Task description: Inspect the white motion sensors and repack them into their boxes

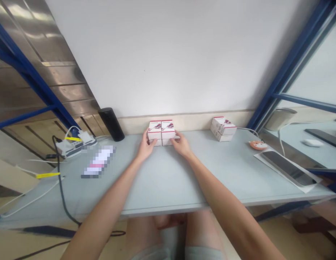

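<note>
A block of white cartons with red markings [161,132] stands on the pale grey table [168,184], against the wall. Two cartons sit side by side on top, with more beneath them. My left hand [146,146] presses against the block's left front corner. My right hand [181,143] grips its right front corner, fingers on the carton faces. A second small stack of similar cartons [223,129] lies further right, out of reach of both hands' fingers.
A black cylinder [111,124] and a white power strip [73,146] with cables stand at the left. A pixelated flat item [99,161] lies near them. Right of the cartons are a small orange object [258,145] and a dark tablet [288,168] on white paper. Blue metal frames flank the table.
</note>
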Motion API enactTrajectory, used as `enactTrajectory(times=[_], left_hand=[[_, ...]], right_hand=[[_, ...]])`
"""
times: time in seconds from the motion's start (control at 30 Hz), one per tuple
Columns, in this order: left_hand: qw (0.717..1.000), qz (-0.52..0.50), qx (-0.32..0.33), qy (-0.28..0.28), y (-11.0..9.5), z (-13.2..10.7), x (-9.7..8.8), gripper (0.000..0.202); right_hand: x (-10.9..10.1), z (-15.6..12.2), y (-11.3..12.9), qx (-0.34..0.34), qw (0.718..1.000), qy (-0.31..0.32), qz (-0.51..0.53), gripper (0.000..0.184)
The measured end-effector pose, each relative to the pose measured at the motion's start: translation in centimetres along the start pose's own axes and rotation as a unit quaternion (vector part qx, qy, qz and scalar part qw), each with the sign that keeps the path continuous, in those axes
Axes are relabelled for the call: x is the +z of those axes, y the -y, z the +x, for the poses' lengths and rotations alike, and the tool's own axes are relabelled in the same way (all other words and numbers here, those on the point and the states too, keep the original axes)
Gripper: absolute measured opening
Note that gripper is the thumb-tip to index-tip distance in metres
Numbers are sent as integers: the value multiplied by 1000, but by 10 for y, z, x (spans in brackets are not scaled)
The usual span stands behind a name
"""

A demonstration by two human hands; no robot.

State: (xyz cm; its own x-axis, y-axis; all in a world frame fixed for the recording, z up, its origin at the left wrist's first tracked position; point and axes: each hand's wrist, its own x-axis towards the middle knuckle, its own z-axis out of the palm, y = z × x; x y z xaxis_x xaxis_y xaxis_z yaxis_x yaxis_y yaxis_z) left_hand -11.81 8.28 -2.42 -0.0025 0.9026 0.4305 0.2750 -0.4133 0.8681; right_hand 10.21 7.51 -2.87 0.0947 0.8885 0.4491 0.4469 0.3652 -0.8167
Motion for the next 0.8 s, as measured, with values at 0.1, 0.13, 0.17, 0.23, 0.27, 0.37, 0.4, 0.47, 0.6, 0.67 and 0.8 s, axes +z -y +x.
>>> enactTrajectory(times=[0.1,0.13,0.17,0.23,0.27,0.37,0.4,0.47,0.6,0.67,0.8], left_hand=[[999,29,16,-11,-8,-5,0,86],[999,41,24,-20,-11,-7,0,85],[997,56,34,-32,-15,-9,1,83],[992,84,62,-68,-25,-13,3,78],[989,96,76,-87,-31,-14,5,74],[977,122,104,-137,-51,-20,13,59],[972,132,114,-156,-57,-24,16,54],[956,164,148,-194,-69,-33,24,45],[965,147,189,-109,-84,-58,42,31],[970,134,199,-35,-86,-69,50,29],[991,15,88,103,-87,-78,58,27]], right_hand=[[-33,7,8,-39,996,-49,-58,65],[-51,9,8,-52,993,-66,-80,65],[-71,12,7,-60,989,-83,-105,62],[-116,17,-4,-63,979,-120,-154,54],[-138,19,-12,-62,969,-146,-188,51],[-192,21,-42,-18,927,-234,-291,51],[-204,21,-52,17,915,-253,-314,56],[-216,20,-66,86,911,-269,-301,70],[-218,17,-64,120,924,-271,-243,66],[-215,16,-50,118,926,-280,-225,62],[-197,12,-22,161,967,-195,-18,61]])
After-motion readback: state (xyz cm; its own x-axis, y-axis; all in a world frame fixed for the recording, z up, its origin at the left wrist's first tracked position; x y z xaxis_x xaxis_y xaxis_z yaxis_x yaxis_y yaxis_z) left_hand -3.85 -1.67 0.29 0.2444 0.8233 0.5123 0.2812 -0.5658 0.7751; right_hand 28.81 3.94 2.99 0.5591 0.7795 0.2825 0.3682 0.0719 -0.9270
